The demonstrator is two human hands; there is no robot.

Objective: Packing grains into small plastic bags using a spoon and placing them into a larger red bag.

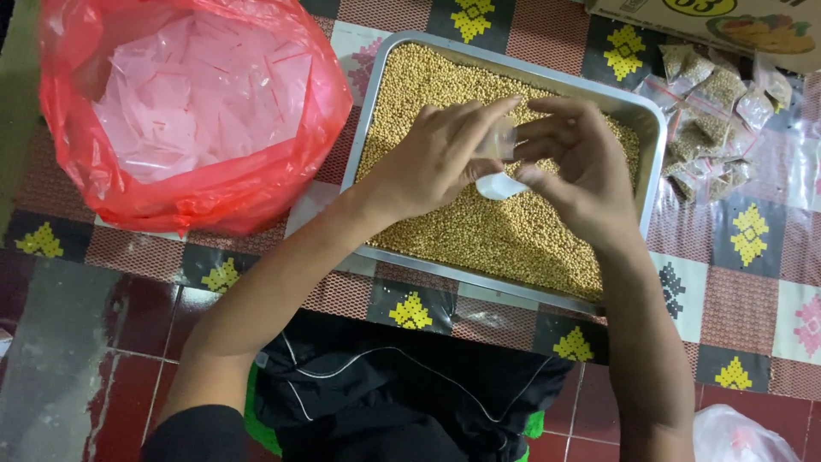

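Observation:
A metal tray (650,128) full of small yellow-brown seeds (428,85) lies on a patterned mat. Both my hands hover over its middle. My left hand (432,158) pinches a small clear plastic bag (498,141) between thumb and fingers. My right hand (577,167) touches the same bag from the right and holds a small white scoop (499,186) just below it. Whether the bag holds seeds cannot be made out.
A red plastic bag (188,111) stuffed with empty clear bags stands at the left. Several small filled seed packets (714,120) lie right of the tray. A cardboard box (727,21) sits at the top right, and a white bag (740,436) at the bottom right.

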